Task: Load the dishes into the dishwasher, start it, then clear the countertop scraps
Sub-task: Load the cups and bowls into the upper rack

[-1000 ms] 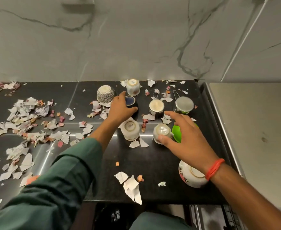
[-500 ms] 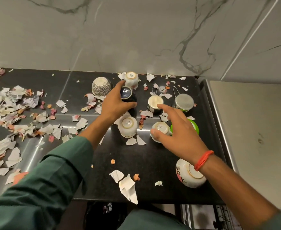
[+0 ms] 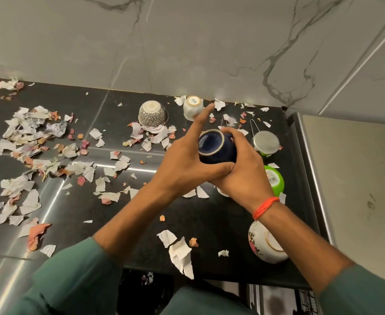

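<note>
While both hands cradle the dark blue cup [image 3: 216, 147] above the table [image 3: 209, 214], base tilted up-left, the left hand [image 3: 187, 171] grips underneath and the right hand [image 3: 241, 176] curls its fingers [image 3: 231, 135] over the far side

I see a glossy dark-blue ceramic cup [image 3: 216, 148] with pale foot ring, tilted base-up above the counter | patterned bowl [image 3: 152, 114], white cup [image 3: 193, 107], steel cup [image 3: 265, 142], green plastic bowl [image 3: 275, 180], floral white bowl [image 3: 266, 244] all inverted on black countertop [image 3: 221, 223] | torn paper scraps [image 3: 35, 142] strewn mostly left.
</note>
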Available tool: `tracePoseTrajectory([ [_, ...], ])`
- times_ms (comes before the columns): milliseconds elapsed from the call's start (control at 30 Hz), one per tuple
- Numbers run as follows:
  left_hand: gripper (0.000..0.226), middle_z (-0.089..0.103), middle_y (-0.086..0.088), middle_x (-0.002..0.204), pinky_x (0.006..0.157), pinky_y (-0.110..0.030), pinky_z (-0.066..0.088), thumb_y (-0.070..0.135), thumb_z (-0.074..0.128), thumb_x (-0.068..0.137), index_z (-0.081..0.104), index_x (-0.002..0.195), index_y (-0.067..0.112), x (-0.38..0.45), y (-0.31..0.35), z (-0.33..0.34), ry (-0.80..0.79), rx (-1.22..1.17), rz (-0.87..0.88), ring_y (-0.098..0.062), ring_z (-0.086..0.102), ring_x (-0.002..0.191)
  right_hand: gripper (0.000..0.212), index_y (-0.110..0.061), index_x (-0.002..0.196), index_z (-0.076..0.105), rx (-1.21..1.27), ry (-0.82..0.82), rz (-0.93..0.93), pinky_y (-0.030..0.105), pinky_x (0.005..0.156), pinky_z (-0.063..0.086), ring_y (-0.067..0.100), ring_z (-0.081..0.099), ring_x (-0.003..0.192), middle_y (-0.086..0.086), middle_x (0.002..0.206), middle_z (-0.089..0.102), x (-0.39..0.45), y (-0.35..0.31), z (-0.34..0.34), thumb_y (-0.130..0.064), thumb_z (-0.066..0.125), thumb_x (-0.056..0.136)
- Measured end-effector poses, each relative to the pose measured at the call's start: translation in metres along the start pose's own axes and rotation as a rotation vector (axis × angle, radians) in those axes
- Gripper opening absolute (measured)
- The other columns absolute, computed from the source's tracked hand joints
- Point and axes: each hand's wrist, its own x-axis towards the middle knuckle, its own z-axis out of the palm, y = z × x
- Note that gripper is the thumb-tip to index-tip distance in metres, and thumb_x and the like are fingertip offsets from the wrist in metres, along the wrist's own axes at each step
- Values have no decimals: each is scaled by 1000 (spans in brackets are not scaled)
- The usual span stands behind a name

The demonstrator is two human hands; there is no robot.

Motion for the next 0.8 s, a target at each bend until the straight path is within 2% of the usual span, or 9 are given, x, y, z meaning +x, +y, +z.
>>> tracePoseTrajectory([
  [133,102,59,14,132,100,-27,54,30,86,82,21,159,44,4,-6,-2,-141,-230,-91,-5,65,117,74,-34,126,49,21,54,33,30,88,57,6,61,108,-14,120,60,-8,6,-6,-42,90,65],
  [200,89,53,9,140,96,-26,55,40,79,87,26,157,45,8,-15,-5,-129,-293,-168,-4,63,119,76,-36,125,48,36,75,81,25,89,56,6,60,109,-16,120,60,-11,9,-11,-45,91,63],
  [267,75,50,8,144,97,-26,52,47,73,91,33,155,42,9,-32,-7,-29,-171,-197,-3,59,122,77,-36,123,47,56,95,117,18,88,51,6,60,109,-15,120,60,-14,12,-18,-43,93,61],
  [367,63,50,0,147,108,-39,44,41,72,94,45,150,30,6,-68,-4,103,161,-266,-15,51,129,76,-37,121,45,89,129,155,9,84,45,6,59,109,-15,119,60,-18,18,-29,-39,93,61],
  [467,72,49,-6,149,111,-47,42,46,75,88,45,150,26,0,-95,4,33,333,-381,-26,48,136,79,-36,123,45,111,158,195,8,83,45,5,60,108,-16,120,60,-23,24,-36,-39,94,61],
  [600,88,49,-4,149,109,-50,45,65,76,78,40,151,31,0,-100,10,41,390,-379,-25,48,135,87,-34,129,42,136,183,224,25,94,53,8,61,112,-15,123,60,-29,30,-39,-40,95,60],
  [667,96,50,-2,147,105,-50,48,70,77,72,37,151,33,2,-98,12,-1,440,-366,-24,50,132,88,-35,129,41,150,187,231,28,95,54,7,61,112,-17,122,59,-32,31,-40,-40,95,60],
  [800,100,53,0,145,102,-47,52,66,83,70,35,153,34,2,-96,17,-74,507,-356,-23,54,129,88,-34,128,41,184,203,237,26,95,53,7,61,111,-19,121,58,-38,32,-42,-39,95,60],
])
